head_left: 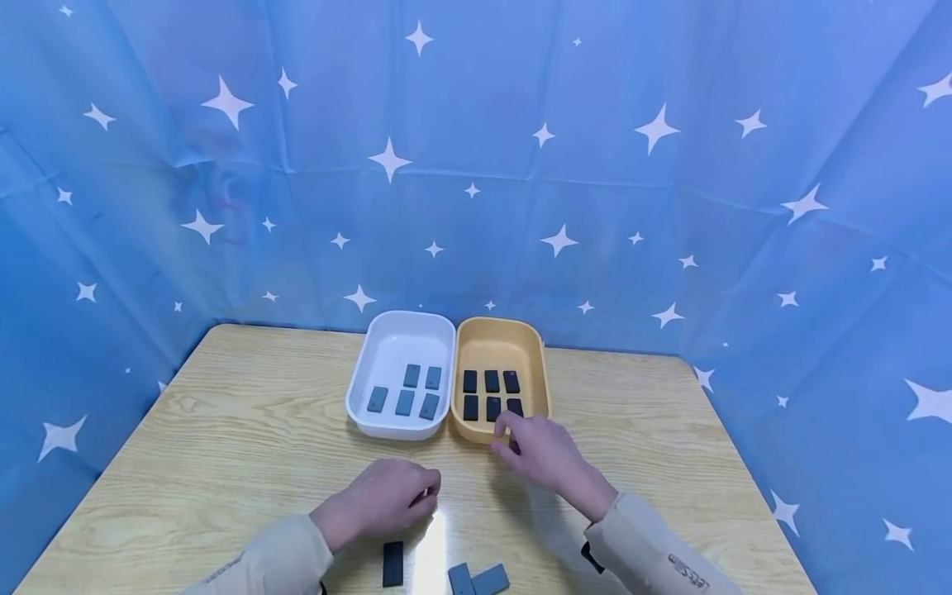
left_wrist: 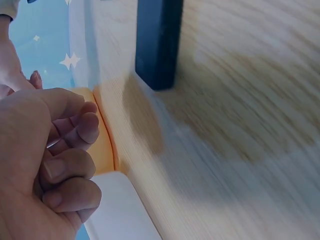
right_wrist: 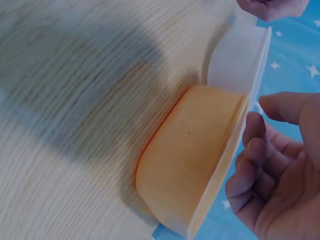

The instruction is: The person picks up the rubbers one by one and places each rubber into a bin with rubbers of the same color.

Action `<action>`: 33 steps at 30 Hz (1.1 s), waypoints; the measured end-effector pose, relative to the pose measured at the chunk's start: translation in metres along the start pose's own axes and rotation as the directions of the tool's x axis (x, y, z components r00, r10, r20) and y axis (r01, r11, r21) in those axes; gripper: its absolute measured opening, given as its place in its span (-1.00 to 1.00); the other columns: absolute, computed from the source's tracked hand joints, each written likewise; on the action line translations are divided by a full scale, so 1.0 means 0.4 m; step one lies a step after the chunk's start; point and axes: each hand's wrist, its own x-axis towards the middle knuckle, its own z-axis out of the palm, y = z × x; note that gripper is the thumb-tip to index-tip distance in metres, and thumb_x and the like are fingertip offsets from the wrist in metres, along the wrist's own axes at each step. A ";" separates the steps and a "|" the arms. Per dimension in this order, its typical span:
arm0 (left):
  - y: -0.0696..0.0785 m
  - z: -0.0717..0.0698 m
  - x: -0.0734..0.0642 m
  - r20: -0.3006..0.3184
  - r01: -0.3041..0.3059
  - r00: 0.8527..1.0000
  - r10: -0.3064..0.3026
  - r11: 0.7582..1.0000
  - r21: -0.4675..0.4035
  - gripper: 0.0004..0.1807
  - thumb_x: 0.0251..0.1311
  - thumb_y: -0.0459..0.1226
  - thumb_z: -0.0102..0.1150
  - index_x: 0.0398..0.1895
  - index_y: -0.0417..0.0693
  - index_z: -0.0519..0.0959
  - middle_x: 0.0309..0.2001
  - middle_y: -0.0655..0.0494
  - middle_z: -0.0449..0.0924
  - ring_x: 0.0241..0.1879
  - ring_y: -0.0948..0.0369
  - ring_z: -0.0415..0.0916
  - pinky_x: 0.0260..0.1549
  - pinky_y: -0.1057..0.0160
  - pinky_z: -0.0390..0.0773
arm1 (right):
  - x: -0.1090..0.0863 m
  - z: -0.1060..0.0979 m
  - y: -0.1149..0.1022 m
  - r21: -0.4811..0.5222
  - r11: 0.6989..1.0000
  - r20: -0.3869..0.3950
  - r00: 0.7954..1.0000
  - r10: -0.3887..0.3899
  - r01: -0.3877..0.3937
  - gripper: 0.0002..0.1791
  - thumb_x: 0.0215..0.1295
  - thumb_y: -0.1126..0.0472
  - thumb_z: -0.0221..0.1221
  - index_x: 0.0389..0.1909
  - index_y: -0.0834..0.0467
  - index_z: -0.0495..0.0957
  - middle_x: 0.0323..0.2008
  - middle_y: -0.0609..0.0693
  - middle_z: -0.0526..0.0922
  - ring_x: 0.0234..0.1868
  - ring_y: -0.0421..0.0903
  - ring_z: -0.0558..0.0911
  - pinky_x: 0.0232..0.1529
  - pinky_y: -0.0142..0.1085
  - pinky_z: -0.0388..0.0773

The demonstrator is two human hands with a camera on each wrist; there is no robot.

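My right hand is over the near right corner of the yellow-orange tray, its thumb and index finger apart and nothing between them. Two rows of small black rectangular blocks lie in that tray, the near right one partly behind my fingers. Lower and to the left, my left hand hovers in front of the white tray, fingers loosely curled around nothing visible. Several grey-blue blocks lie in the white tray. Close to my left wrist is a loose black block, also large in the left wrist view.
Two grey-blue blocks lie against each other at the near edge of the view. The trays stand side by side near the back of the wooden table. Behind the table hangs a blue curtain with white stars.
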 end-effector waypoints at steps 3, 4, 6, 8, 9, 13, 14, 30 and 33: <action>0.016 0.003 0.012 0.025 -0.023 0.999 0.023 1.000 0.012 -0.84 0.27 -0.17 0.09 -0.49 0.22 0.47 -0.60 0.46 0.40 -0.62 0.47 0.27 -0.60 0.41 0.27 | -0.006 0.001 0.003 -0.015 1.000 0.019 1.000 -0.006 0.007 -0.85 0.28 0.03 0.24 -0.28 0.00 0.52 -0.71 -0.23 0.36 -0.68 -0.30 0.32 -0.63 -0.39 0.23; 0.022 0.002 0.015 0.033 -0.029 0.999 0.028 0.999 0.017 -0.85 0.27 -0.16 0.10 -0.49 0.22 0.48 -0.59 0.46 0.40 -0.62 0.47 0.27 -0.60 0.42 0.27 | -0.008 0.002 0.005 -0.017 1.000 0.025 1.000 -0.012 0.012 -0.85 0.27 0.04 0.24 -0.29 0.00 0.53 -0.70 -0.22 0.37 -0.67 -0.30 0.33 -0.62 -0.38 0.23; 0.035 0.003 0.022 0.050 -0.043 0.998 0.042 0.999 0.027 -0.86 0.27 -0.15 0.11 -0.47 0.23 0.49 -0.58 0.45 0.40 -0.61 0.48 0.27 -0.60 0.43 0.26 | -0.012 0.005 0.009 -0.025 0.999 0.042 0.999 -0.020 0.021 -0.86 0.27 0.03 0.24 -0.30 -0.01 0.52 -0.67 -0.22 0.39 -0.65 -0.29 0.34 -0.59 -0.38 0.25; 0.051 0.005 0.029 0.060 -0.064 0.996 0.062 0.997 0.041 -0.88 0.25 -0.14 0.13 -0.46 0.23 0.50 -0.57 0.45 0.39 -0.61 0.47 0.27 -0.60 0.44 0.26 | -0.015 0.009 0.015 -0.033 0.999 0.054 0.998 -0.036 0.038 -0.87 0.27 0.04 0.24 -0.31 -0.01 0.54 -0.64 -0.23 0.42 -0.63 -0.30 0.35 -0.56 -0.38 0.28; 0.059 0.006 0.033 0.065 -0.077 0.995 0.073 0.996 0.049 -0.88 0.25 -0.13 0.14 -0.46 0.23 0.50 -0.56 0.44 0.39 -0.62 0.47 0.26 -0.61 0.44 0.25 | -0.018 0.011 0.017 -0.035 0.998 0.061 0.997 -0.042 0.044 -0.87 0.27 0.04 0.24 -0.31 -0.01 0.55 -0.63 -0.24 0.43 -0.62 -0.30 0.35 -0.55 -0.38 0.29; 0.091 0.016 0.051 0.085 -0.141 0.987 0.134 0.987 0.080 -0.93 0.25 -0.10 0.15 -0.40 0.25 0.53 -0.50 0.44 0.41 -0.62 0.48 0.24 -0.62 0.47 0.23 | -0.024 0.019 0.026 -0.032 0.998 0.082 0.996 -0.045 0.048 -0.87 0.27 0.05 0.23 -0.30 0.01 0.57 -0.63 -0.25 0.43 -0.63 -0.31 0.35 -0.54 -0.39 0.29; 0.099 0.020 0.056 0.095 -0.157 0.984 0.149 0.984 0.082 -0.94 0.26 -0.09 0.15 -0.38 0.26 0.53 -0.49 0.44 0.41 -0.62 0.48 0.24 -0.63 0.48 0.22 | -0.025 0.021 0.029 -0.030 0.999 0.087 0.995 -0.040 0.043 -0.87 0.28 0.05 0.22 -0.29 0.02 0.57 -0.64 -0.25 0.42 -0.64 -0.31 0.34 -0.55 -0.39 0.29; 0.164 0.083 0.084 0.320 -0.321 0.898 0.301 0.947 0.012 -0.71 0.25 0.17 0.11 -0.06 0.36 0.50 -0.43 0.50 0.42 -0.58 0.52 0.28 -0.59 0.53 0.24 | -0.034 0.039 0.059 -0.009 0.999 0.119 0.992 0.036 -0.036 -0.91 0.27 0.06 0.22 -0.37 -0.05 0.54 -0.64 -0.23 0.42 -0.62 -0.29 0.37 -0.59 -0.36 0.29; 0.168 0.096 0.086 0.348 -0.335 0.885 0.309 0.942 0.016 -0.71 0.24 0.15 0.14 -0.03 0.39 0.48 -0.35 0.53 0.48 -0.53 0.55 0.31 -0.55 0.55 0.26 | -0.037 0.041 0.060 -0.013 0.999 0.125 0.991 0.049 -0.047 -0.91 0.26 0.06 0.22 -0.39 -0.06 0.54 -0.63 -0.23 0.42 -0.61 -0.29 0.37 -0.58 -0.35 0.29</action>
